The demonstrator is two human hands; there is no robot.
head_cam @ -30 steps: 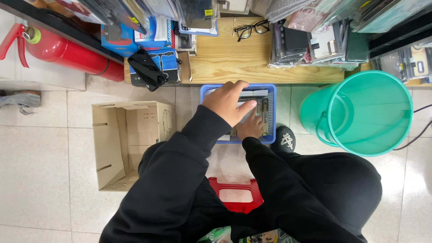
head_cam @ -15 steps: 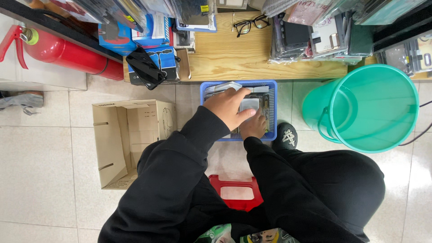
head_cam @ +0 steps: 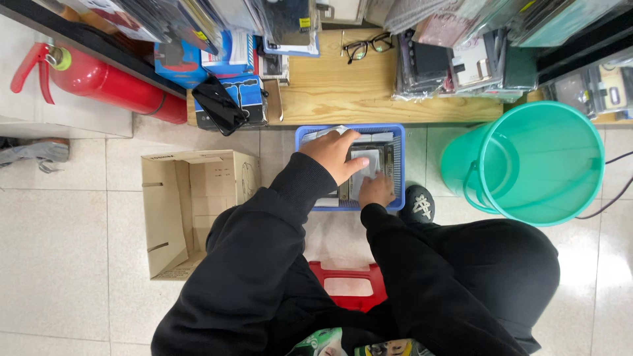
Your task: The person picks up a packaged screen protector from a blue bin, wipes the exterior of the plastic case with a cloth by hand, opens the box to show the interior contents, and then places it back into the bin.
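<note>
A blue plastic basket [head_cam: 397, 165] sits on the floor tiles in front of my knees, filled with flat packets standing in a row. My left hand [head_cam: 335, 155] reaches into it from the left and lies over a pale flat packet [head_cam: 366, 160], thumb on one side and fingers on the other. My right hand [head_cam: 377, 191] is at the basket's near edge. Its fingers are curled down among the packets, so its grip is hidden. Both arms wear black sleeves.
A teal bucket [head_cam: 527, 161] stands right of the basket and an open cardboard box [head_cam: 191, 204] to its left. A wooden shelf [head_cam: 343, 92] carries glasses [head_cam: 366, 47] and stacked packages. A red fire extinguisher [head_cam: 105, 82] lies far left. A red stool [head_cam: 349, 287] is under me.
My left hand has shifted a little within the basket and settled on the pale packet. My right hand has stayed at the basket's near edge.
</note>
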